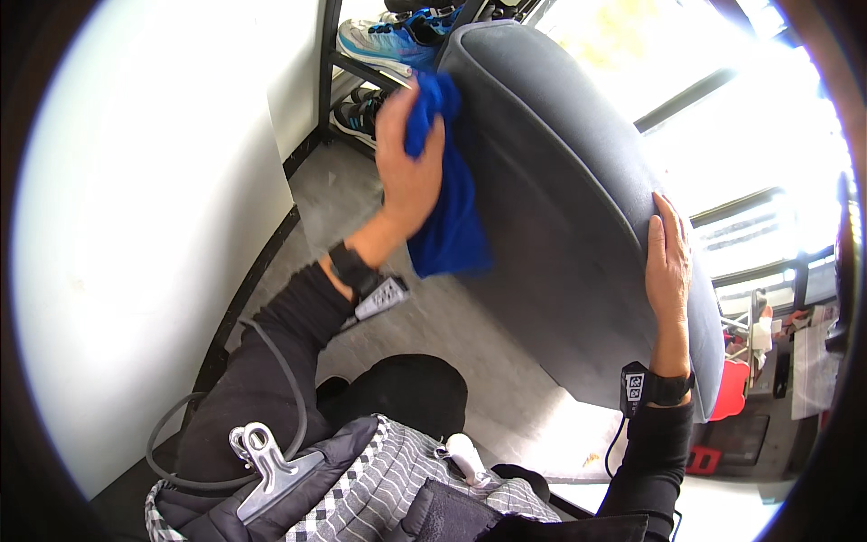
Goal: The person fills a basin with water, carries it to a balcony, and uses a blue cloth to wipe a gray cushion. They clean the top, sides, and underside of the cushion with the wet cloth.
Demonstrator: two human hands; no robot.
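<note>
My left hand grips a bunched blue cloth, whose loose end hangs down beside the dark underside of a grey upholstered cushion or seat piece. Both the hand and the cloth are slightly blurred. The grey piece stands tilted on its edge, with a piped seam along its rim. On its right side lies my right hand, fingers stretched along the outer edge. Each wrist wears a black strap with a small device on it.
Shoes stand on a black metal rack at the top. A white panel rises on the left. Windows are at the upper right, with a red object below them. A metal clip sits on my clothing.
</note>
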